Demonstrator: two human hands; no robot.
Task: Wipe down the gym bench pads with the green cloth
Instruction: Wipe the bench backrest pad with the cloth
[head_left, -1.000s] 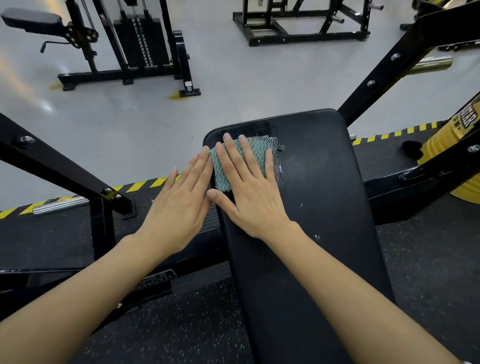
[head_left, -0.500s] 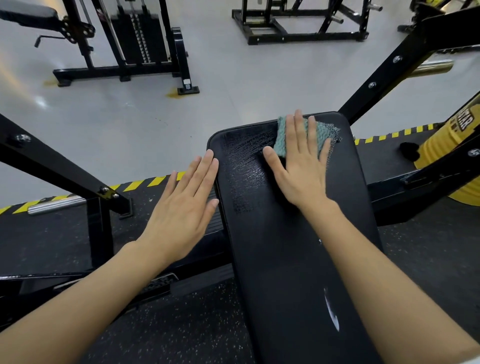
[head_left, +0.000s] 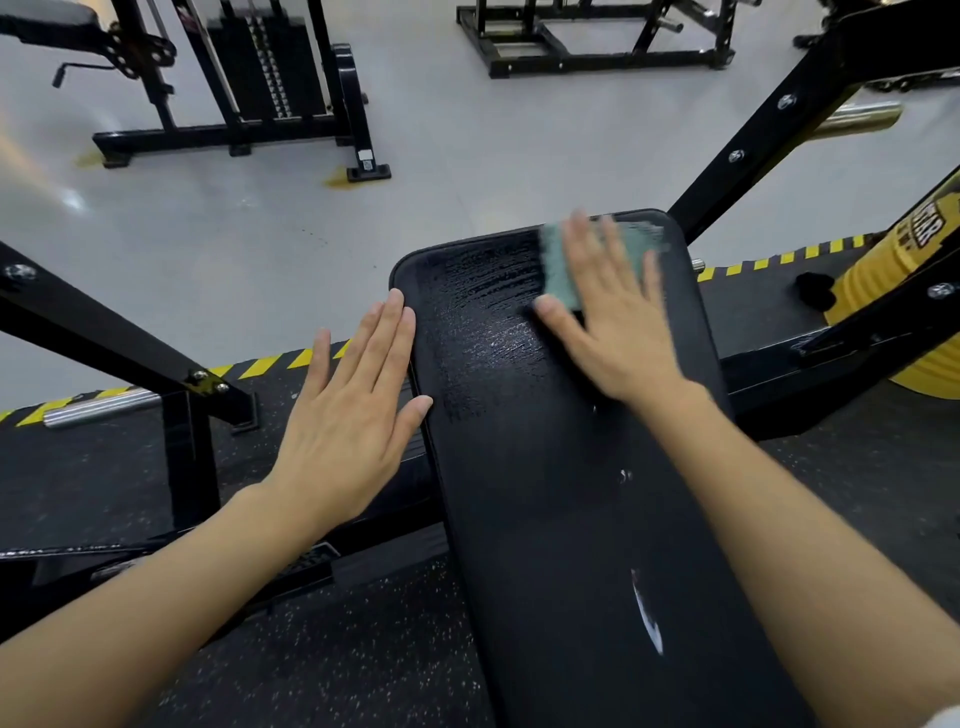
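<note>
Green cloth (head_left: 558, 270) pinned flat under my right hand (head_left: 618, 332), far end of the bench pad (head_left: 545, 493).

Cloth sits at the pad's far right corner. My fingers (head_left: 582, 244) lie straight and spread on top, pressing it down, not curled round it. Cloth shows past the index side and beyond the fingertips. The thumb is off it, on bare pad. Hand and cloth are blurred, so I can't read the cloth's edges finely. Shiny wet-looking streaks (head_left: 483, 291) cover the pad's far left part, right beside the cloth. My left hand (head_left: 348, 410) is flat, fingers straight and close together, holding nothing, along the pad's left edge with the thumb tip at that edge. Black frame bar (head_left: 753, 140) angles up right of the pad, yellow weight plate (head_left: 878, 275) further right, hazard stripe (head_left: 270, 364) on the floor left of the pad.
</note>
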